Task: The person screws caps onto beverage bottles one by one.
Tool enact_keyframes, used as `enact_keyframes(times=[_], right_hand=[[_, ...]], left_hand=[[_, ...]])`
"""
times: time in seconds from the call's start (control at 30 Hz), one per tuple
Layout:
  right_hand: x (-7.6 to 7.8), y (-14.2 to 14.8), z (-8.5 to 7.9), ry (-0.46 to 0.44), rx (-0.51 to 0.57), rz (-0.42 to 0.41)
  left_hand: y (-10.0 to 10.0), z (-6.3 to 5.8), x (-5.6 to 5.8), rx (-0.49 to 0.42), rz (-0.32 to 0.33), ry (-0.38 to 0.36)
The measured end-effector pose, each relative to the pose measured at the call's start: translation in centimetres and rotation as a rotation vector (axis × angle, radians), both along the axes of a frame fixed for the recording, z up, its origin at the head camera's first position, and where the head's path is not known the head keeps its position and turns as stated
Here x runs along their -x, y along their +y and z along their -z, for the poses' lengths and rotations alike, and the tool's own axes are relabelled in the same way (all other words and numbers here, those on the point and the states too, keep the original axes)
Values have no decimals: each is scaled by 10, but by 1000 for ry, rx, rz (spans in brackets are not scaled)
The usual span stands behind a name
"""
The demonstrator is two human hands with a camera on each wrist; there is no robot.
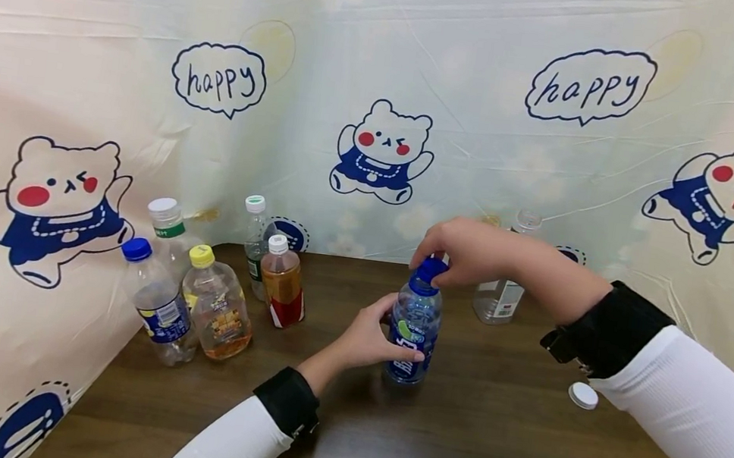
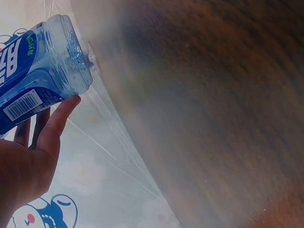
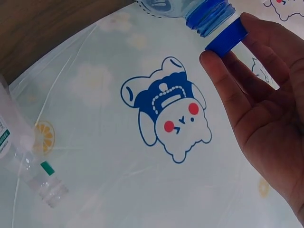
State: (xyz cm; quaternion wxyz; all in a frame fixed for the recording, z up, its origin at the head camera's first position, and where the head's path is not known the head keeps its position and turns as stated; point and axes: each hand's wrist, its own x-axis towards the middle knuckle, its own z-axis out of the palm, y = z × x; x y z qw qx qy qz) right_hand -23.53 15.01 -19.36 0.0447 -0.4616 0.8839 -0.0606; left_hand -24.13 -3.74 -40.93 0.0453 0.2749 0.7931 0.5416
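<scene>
A clear blue plastic bottle (image 1: 414, 326) with a blue label stands upright on the table, tilted only in the wrist views. My left hand (image 1: 373, 337) grips it round the label, thumb across the front. Above its mouth my right hand (image 1: 474, 254) pinches a blue cap (image 3: 227, 38) between thumb and fingers. In the right wrist view the cap is apart from the threaded neck (image 3: 209, 16), with a narrow gap between them. Behind the right hand stands an uncapped clear bottle (image 1: 498, 302). A white cap (image 1: 583, 395) lies on the table below the right forearm.
At the left stand several capped bottles: one with a blue cap (image 1: 160, 311), one with a yellow cap (image 1: 217, 310), a green-banded one (image 1: 169, 239), a slim clear one (image 1: 255, 246) and an amber one (image 1: 283, 284). A printed cloth (image 1: 391, 33) hangs behind the wooden table (image 1: 449, 453).
</scene>
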Motion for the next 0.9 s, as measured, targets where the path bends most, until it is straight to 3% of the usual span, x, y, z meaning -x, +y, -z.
enact_keyframes(times=[0.47, 0.9], right_hand=[[1, -9, 6, -22, -26, -4], [3, -10, 11, 29, -55, 78]], left_hand=[[-2, -2, -1, 16, 2, -17], [1, -2, -1, 26, 6, -12]])
